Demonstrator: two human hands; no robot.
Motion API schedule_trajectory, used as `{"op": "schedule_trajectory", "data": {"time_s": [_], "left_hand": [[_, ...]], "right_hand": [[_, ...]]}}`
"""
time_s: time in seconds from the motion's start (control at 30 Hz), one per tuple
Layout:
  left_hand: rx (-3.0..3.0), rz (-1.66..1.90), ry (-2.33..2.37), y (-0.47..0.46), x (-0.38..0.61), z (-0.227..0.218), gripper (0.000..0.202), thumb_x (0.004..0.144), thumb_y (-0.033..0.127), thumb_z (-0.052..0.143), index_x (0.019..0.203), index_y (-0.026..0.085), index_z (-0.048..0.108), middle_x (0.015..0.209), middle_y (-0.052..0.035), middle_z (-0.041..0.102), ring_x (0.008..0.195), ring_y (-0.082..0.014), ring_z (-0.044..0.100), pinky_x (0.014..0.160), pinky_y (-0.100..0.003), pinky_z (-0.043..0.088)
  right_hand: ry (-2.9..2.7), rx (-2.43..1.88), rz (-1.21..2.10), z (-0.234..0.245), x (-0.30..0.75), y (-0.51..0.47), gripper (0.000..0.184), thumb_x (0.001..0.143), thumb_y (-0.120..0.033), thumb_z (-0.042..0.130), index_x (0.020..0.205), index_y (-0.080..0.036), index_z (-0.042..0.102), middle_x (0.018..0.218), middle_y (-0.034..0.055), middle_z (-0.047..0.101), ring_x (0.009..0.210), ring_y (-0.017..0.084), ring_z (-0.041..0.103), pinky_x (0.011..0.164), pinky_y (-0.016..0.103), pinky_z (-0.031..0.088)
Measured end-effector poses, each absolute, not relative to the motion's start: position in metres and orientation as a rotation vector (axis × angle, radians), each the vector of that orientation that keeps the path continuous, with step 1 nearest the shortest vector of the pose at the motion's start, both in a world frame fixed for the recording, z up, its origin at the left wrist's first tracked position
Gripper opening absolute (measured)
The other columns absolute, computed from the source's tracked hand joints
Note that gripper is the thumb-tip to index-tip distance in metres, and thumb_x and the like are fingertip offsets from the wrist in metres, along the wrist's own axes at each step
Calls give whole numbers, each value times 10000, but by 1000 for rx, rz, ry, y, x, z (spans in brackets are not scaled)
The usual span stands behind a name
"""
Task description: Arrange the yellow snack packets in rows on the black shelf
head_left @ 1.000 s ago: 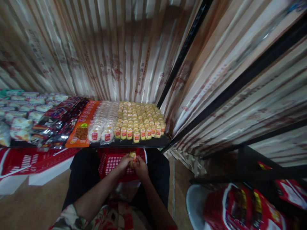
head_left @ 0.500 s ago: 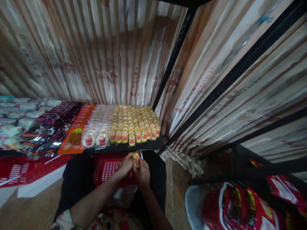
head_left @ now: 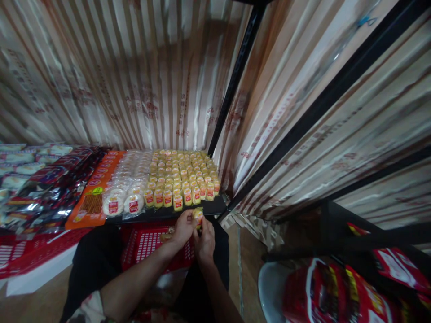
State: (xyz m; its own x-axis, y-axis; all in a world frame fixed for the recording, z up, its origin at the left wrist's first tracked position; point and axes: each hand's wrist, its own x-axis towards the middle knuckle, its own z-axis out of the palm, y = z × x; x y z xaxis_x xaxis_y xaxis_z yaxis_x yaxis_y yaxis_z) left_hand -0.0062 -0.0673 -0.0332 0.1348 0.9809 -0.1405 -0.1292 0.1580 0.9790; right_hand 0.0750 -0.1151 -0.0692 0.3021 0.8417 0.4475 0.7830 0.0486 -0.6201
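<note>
My left hand (head_left: 182, 228) and my right hand (head_left: 204, 237) are closed together on one small yellow snack pack (head_left: 198, 216), held just below the front edge of a black shelf (head_left: 188, 210). On that shelf stand several rows of the same yellow packs with red labels (head_left: 182, 177). To their left lie round white cakes in clear wrap (head_left: 124, 199). A red plastic basket (head_left: 151, 242) sits between my knees, under my hands.
Further left on the shelf lie an orange snack pack (head_left: 90, 202), dark foil bags (head_left: 50, 188) and pale packets (head_left: 20, 166). Paper-covered walls and black shelf posts (head_left: 235, 76) close in the corner. Red bags on a white stool (head_left: 340, 291) stand at the lower right.
Both hands have risen from over the basket to the shelf's front edge, carrying the yellow pack with them. The view has shifted slightly right.
</note>
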Motion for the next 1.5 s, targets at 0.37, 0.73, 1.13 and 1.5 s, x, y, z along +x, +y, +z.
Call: {"op": "schedule_trajectory", "data": {"time_s": [0.37, 0.73, 1.13, 1.5], "left_hand": [[1138, 1091, 1158, -45, 33, -24, 306, 712, 152, 599, 1016, 190, 592, 1042, -69, 654, 957, -184, 607, 895, -308, 472], [1339, 1013, 1233, -35, 54, -11, 352, 752, 189, 559, 1101, 183, 602, 1215, -92, 589, 1065, -231, 565, 979, -354, 412], [982, 940, 987, -13, 72, -35, 452, 776, 359, 587, 1173, 146, 570, 1336, -108, 500, 1265, -222, 428, 1100, -337, 280], [1051, 914, 930, -9, 72, -42, 599, 788, 467, 543, 1277, 125, 494, 1398, -111, 413, 1327, -226, 328, 1132, -353, 217]], "right_hand": [[-1310, -1777, 127, -60, 109, -75, 476, 827, -260, 414, 1282, -122, 443, 1083, 144, 563, 993, 236, 513, 853, 390, 456], [-1261, -1803, 54, -54, 134, -50, 486, 874, -340, 368, 1303, -119, 422, 1123, 156, 542, 1070, 245, 483, 900, 395, 424], [-1105, -1913, 92, -43, 133, -42, 536, 879, -346, 344, 1383, -166, 312, 1233, 181, 508, 1059, 273, 562, 790, 383, 479], [-1061, -1819, 15, -57, 135, -26, 508, 893, -334, 289, 1342, -103, 343, 1272, 224, 451, 1219, 281, 418, 898, 423, 421]]}}
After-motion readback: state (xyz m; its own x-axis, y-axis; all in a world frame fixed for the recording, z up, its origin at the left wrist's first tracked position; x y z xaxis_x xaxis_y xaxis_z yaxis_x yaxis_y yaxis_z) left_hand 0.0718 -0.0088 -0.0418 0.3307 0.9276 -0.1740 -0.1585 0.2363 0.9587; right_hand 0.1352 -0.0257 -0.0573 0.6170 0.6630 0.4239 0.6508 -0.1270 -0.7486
